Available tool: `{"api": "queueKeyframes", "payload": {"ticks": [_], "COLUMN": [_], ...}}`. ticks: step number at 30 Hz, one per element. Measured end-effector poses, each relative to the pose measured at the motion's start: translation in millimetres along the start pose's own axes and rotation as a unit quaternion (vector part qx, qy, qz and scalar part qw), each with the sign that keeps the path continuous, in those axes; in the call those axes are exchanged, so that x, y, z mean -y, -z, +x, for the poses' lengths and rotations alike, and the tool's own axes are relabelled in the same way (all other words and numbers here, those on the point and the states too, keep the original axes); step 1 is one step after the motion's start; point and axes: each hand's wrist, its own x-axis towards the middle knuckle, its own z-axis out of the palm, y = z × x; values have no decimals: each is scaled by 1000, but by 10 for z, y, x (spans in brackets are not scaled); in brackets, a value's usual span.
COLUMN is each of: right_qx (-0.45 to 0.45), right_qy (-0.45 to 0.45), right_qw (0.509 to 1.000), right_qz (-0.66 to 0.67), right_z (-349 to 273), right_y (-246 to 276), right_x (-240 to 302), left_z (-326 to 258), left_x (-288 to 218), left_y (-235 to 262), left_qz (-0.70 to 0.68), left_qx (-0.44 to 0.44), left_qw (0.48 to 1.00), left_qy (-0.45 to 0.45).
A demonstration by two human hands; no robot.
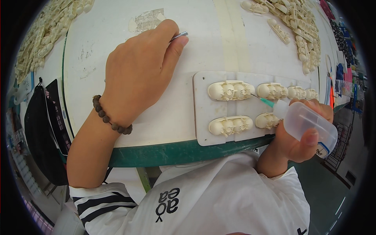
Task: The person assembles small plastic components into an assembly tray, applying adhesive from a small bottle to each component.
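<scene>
Only the head view here, and a fair bit is tough to read. The left hand (137, 72) covers nearly all of what it's holding: just a short ribbed metal tip (179, 36) sticks out past the thumb, so I can't tell what tool that is. The far end of the white jig board (201, 117) squashes into the fisheye bend, and the last cream parts on it get tiny. The bottom of the squeeze bottle (307, 123) is buried in the right hand (301, 137).

The bottle itself is clear soft plastic, lying tilted, with a white cap and a thin green needle nozzle (266, 102). That nozzle points left and its fine tip sits between the first cream moulded part (230, 90) and the second one (272, 91) in the top row. Two more parts sit in the row below.

Right fingers are wrapped snug around the bottle body, thumb on the near side. Left fingers are curled closed on the metal tool, resting on the white tabletop (176, 117). Piles of loose cream parts (297, 27) lie at the far corners.
</scene>
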Motion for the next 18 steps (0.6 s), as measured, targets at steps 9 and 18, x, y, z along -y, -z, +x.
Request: {"api": "queueKeyframes", "payload": {"ticks": [9, 18], "right_qx": [2, 76], "right_qy": [-17, 1], "right_qw": [997, 996], "right_qz": [-79, 44], "right_z": [-39, 18], "right_y": [-43, 217], "right_x": [66, 23], "left_z": [16, 33], "left_x": [1, -23], "left_y": [-18, 14], "left_qz": [-5, -25], "left_qx": [4, 3], "left_qw": [1000, 1000], "left_qy": [3, 11]}}
